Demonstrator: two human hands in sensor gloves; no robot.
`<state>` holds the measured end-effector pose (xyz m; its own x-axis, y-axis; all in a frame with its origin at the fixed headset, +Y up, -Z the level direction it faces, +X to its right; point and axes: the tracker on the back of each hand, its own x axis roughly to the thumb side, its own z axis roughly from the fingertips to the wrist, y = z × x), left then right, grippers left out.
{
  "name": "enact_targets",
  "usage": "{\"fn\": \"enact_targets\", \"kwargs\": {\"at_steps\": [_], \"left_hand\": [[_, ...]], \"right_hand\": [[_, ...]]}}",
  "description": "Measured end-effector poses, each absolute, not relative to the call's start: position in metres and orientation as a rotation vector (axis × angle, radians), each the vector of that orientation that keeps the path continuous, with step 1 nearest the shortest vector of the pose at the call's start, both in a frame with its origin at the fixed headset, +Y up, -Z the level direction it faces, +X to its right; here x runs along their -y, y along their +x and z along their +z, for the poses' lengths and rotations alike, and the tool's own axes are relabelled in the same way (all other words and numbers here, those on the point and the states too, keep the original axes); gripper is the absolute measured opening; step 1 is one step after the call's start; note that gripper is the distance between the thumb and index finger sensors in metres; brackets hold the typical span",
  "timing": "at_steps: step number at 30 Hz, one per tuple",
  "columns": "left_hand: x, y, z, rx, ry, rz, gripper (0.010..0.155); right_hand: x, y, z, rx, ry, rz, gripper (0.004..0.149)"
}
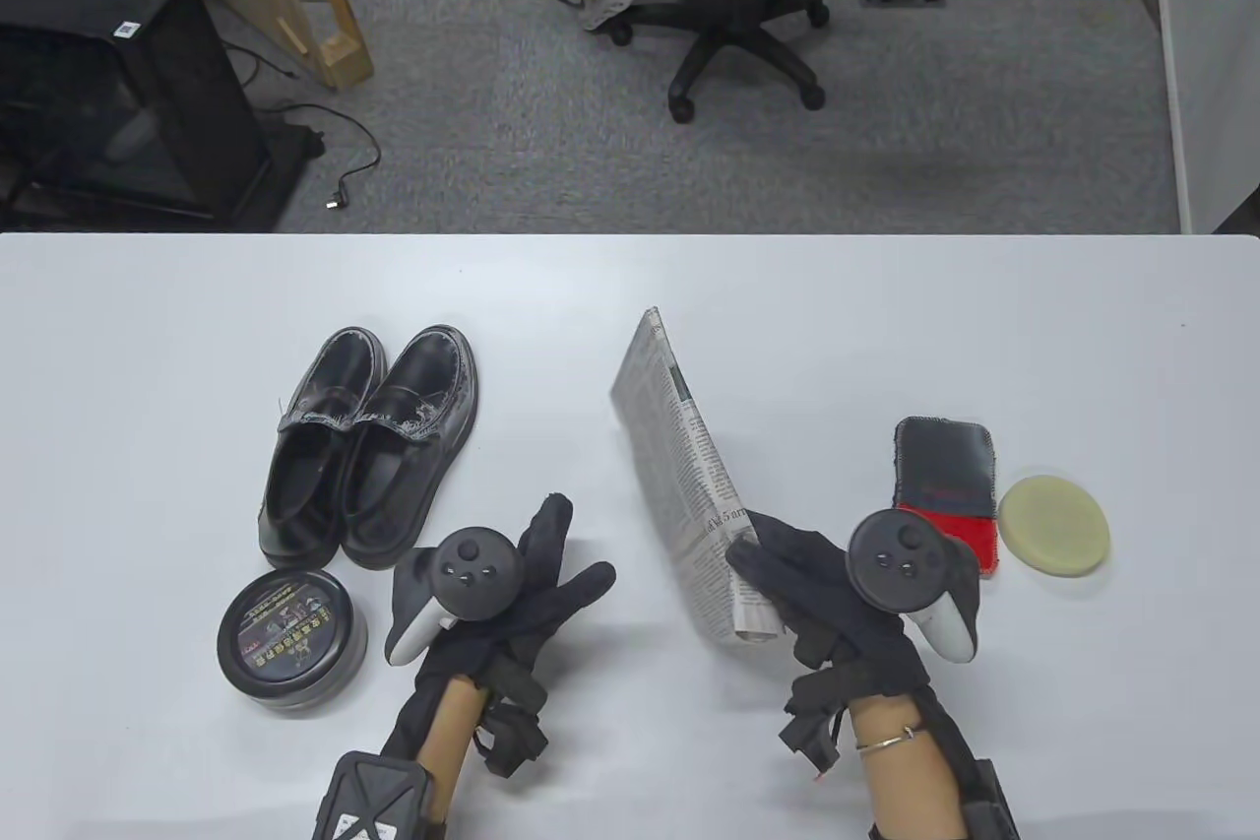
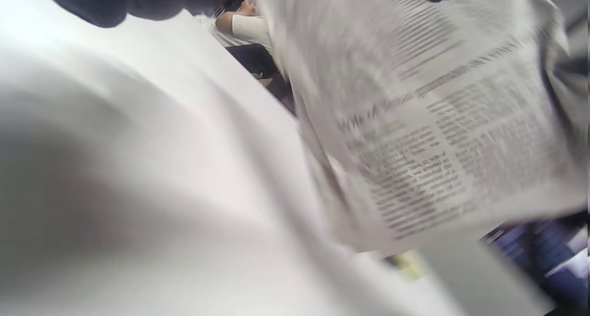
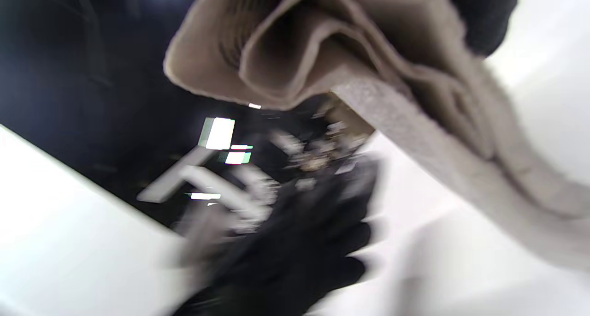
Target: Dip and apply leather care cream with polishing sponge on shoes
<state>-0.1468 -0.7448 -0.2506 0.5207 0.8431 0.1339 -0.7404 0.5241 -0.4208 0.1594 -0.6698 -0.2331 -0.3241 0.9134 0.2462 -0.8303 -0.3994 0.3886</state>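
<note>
A pair of black leather shoes (image 1: 369, 446) lies on the white table (image 1: 148, 338) at the left. A round black cream tin (image 1: 290, 640), lid on, sits in front of them. A round pale yellow sponge (image 1: 1053, 525) lies at the right, beside a black and red cloth pouch (image 1: 945, 485). My right hand (image 1: 787, 574) grips the near end of a folded newspaper (image 1: 679, 466) and holds it raised on edge above the table; its folds fill the right wrist view (image 3: 368, 76). My left hand (image 1: 551, 564) is open with fingers spread, empty, just left of the paper (image 2: 438, 136).
The table's far edge (image 1: 630, 235) runs across the middle of the table view. Beyond it are a grey carpet, an office chair (image 1: 738, 3) with a seated person, and a black cabinet (image 1: 118, 82) at the far left.
</note>
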Motion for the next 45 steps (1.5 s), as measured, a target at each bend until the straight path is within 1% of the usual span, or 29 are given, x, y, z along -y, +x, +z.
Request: {"fn": "enact_targets", "kwargs": {"at_steps": [3,5,6,7,8,9,10,11,13,15,16,17,18,20,22,24,25,26,27,29,30,32,34,35,37,39,41,43,45], "left_hand": [[0.747,-0.144,-0.254,0.376,-0.366,1.245,0.117],[0.751,-0.141,-0.255,0.427,-0.384,1.409,0.117],[0.754,-0.140,-0.256,0.468,-0.409,1.501,0.111],[0.756,-0.139,-0.256,0.492,-0.425,1.549,0.095],[0.757,-0.138,-0.256,0.527,-0.446,1.633,0.071],[0.756,-0.140,-0.255,0.510,-0.439,1.694,0.054],[0.754,-0.141,-0.254,0.487,-0.412,1.712,0.050],[0.750,-0.144,-0.254,0.457,-0.377,1.684,0.049],[0.745,-0.149,-0.251,0.426,-0.336,1.554,0.050],[0.740,-0.149,-0.247,0.374,-0.284,1.403,0.053],[0.739,-0.148,-0.246,0.345,-0.271,1.347,0.054],[0.738,-0.146,-0.245,0.334,-0.252,1.308,0.055],[0.736,-0.142,-0.244,0.338,-0.235,1.289,0.056],[0.733,-0.132,-0.241,0.391,-0.255,1.304,0.059],[0.729,-0.119,-0.235,0.529,-0.294,1.323,0.070],[0.724,-0.108,-0.227,0.669,-0.342,1.334,0.085],[0.721,-0.105,-0.222,0.693,-0.355,1.328,0.091],[0.719,-0.104,-0.220,0.690,-0.330,1.309,0.093],[0.717,-0.103,-0.219,0.690,-0.306,1.276,0.087],[0.715,-0.101,-0.217,0.702,-0.311,1.252,0.072],[0.714,-0.098,-0.216,0.690,-0.303,1.243,0.067],[0.713,-0.096,-0.215,0.662,-0.271,1.202,0.064],[0.712,-0.095,-0.215,0.638,-0.249,1.165,0.066],[0.712,-0.095,-0.214,0.629,-0.237,1.145,0.070],[0.712,-0.094,-0.214,0.601,-0.232,1.143,0.085],[0.712,-0.094,-0.214,0.608,-0.237,1.144,0.095],[0.711,-0.094,-0.214,0.612,-0.234,1.152,0.095],[0.710,-0.095,-0.214,0.609,-0.232,1.164,0.094],[0.709,-0.096,-0.214,0.623,-0.222,1.174,0.084]], "right_hand": [[0.675,0.161,-0.231,-0.352,0.663,1.619,0.051],[0.685,0.159,-0.233,-0.412,0.696,1.485,0.051],[0.691,0.160,-0.236,-0.460,0.695,1.450,0.051],[0.695,0.160,-0.236,-0.470,0.685,1.451,0.051],[0.699,0.163,-0.239,-0.475,0.654,1.477,0.051],[0.704,0.167,-0.242,-0.462,0.596,1.549,0.051],[0.707,0.170,-0.243,-0.446,0.555,1.614,0.053],[0.710,0.176,-0.244,-0.401,0.470,1.756,0.058],[0.711,0.181,-0.241,-0.298,0.341,1.956,0.065],[0.705,0.176,-0.233,-0.074,0.236,2.264,0.074],[0.701,0.171,-0.229,0.014,0.240,2.362,0.074],[0.698,0.161,-0.224,0.101,0.315,2.442,0.075],[0.695,0.150,-0.219,0.127,0.394,2.476,0.076],[0.693,0.119,-0.207,0.017,0.596,2.427,0.084],[0.695,0.097,-0.200,-0.096,0.716,2.335,0.090],[0.697,0.083,-0.196,-0.169,0.770,2.273,0.096],[0.697,0.082,-0.194,-0.137,0.747,2.284,0.098],[0.697,0.083,-0.194,-0.093,0.732,2.300,0.097],[0.695,0.087,-0.194,-0.006,0.682,2.322,0.095],[0.694,0.093,-0.194,0.027,0.641,2.298,0.092],[0.693,0.096,-0.194,0.057,0.593,2.272,0.082],[0.693,0.101,-0.196,0.122,0.568,2.252,0.063],[0.692,0.104,-0.198,0.130,0.571,2.249,0.057],[0.691,0.105,-0.198,0.120,0.579,2.239,0.055],[0.690,0.103,-0.196,0.115,0.604,2.215,0.053],[0.688,0.101,-0.194,0.178,0.582,2.223,0.047],[0.684,0.101,-0.193,0.283,0.539,2.268,0.044],[0.682,0.104,-0.194,0.301,0.521,2.275,0.042],[0.681,0.110,-0.195,0.286,0.483,2.233,0.040]]}}
